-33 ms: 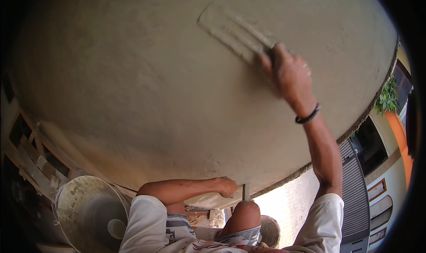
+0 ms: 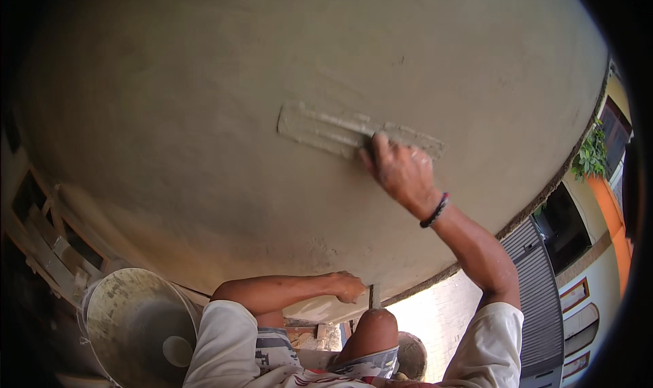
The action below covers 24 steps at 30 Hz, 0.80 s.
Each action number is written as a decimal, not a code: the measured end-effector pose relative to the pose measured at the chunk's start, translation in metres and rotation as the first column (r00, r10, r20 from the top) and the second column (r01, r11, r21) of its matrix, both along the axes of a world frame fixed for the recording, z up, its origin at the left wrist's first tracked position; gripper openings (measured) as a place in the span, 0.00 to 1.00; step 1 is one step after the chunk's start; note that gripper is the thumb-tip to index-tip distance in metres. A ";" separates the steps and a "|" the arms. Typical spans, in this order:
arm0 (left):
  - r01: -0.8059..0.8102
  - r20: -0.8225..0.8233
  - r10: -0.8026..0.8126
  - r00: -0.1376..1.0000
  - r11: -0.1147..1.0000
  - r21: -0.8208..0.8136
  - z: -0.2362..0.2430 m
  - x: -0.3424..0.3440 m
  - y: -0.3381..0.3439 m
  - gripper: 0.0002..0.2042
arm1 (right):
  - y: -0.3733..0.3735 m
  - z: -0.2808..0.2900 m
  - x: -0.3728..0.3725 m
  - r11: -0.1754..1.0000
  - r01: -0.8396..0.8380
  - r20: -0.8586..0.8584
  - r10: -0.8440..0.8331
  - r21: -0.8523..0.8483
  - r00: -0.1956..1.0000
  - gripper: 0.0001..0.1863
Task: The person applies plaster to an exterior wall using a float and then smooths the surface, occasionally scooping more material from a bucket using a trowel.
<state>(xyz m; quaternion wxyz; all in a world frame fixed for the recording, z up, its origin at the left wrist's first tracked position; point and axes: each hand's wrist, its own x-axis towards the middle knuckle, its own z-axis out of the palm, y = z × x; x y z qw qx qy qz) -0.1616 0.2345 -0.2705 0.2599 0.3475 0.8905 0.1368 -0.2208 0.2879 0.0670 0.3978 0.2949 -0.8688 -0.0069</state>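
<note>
My right hand (image 2: 403, 173) is closed round the handle of a plastering trowel (image 2: 307, 124). Its long rectangular blade lies against the grey plastered wall (image 2: 204, 102), slanting slightly down from left to right, with wet plaster smeared over its back. Low down, close to the wall's bottom edge, my left hand (image 2: 349, 287) is bent into a fist; whether anything is inside it is hidden. Just right of that hand a narrow upright strip (image 2: 375, 297) stands above my knee.
A large round bucket (image 2: 102, 306) with a small pale round scoop or cup (image 2: 177, 351) inside stands at lower left. Another bucket (image 2: 413, 355) sits beside my knee. Wooden planks (image 2: 47, 241) lean at far left. Right of the wall's rough edge are a ribbed grey gate (image 2: 541, 293) and a leafy plant (image 2: 590, 153).
My right hand has swept the trowel down and to the left across the wall, and the blade has turned closer to level. My left hand has stayed in place.
</note>
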 end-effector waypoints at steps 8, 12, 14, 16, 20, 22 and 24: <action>-0.035 -0.017 0.036 0.999 0.999 0.037 0.016 0.001 -0.014 0.18 | 0.029 0.054 0.003 0.988 -0.134 -0.175 0.119 -0.072 0.977 0.25; -0.032 -0.040 0.033 0.999 0.999 0.030 0.025 0.007 -0.018 0.19 | 0.063 0.260 -0.049 0.894 -0.101 -0.315 -0.047 -0.436 0.948 0.37; -0.004 -0.023 0.005 1.000 1.000 0.015 0.028 0.009 -0.014 0.19 | 0.035 0.308 -0.041 0.845 -0.129 -0.140 0.065 -0.518 0.988 0.34; 0.027 -0.026 -0.026 0.999 0.999 0.035 0.018 0.004 -0.009 0.19 | -0.006 0.326 -0.050 0.884 -0.178 -0.151 0.124 -0.432 0.981 0.33; -0.069 -0.046 0.072 0.996 0.996 0.062 -0.014 -0.006 -0.012 0.14 | -0.125 0.210 -0.011 0.973 -0.222 -0.408 0.228 0.064 0.884 0.29; -0.076 -0.061 0.081 0.995 0.994 0.078 -0.016 -0.011 -0.010 0.13 | -0.133 0.122 0.012 0.947 -0.235 -0.336 0.300 0.221 0.893 0.24; -0.112 -0.080 0.118 0.990 0.991 0.080 -0.019 -0.011 -0.010 0.13 | -0.133 0.029 0.032 0.905 -0.135 -0.234 0.245 0.404 0.941 0.17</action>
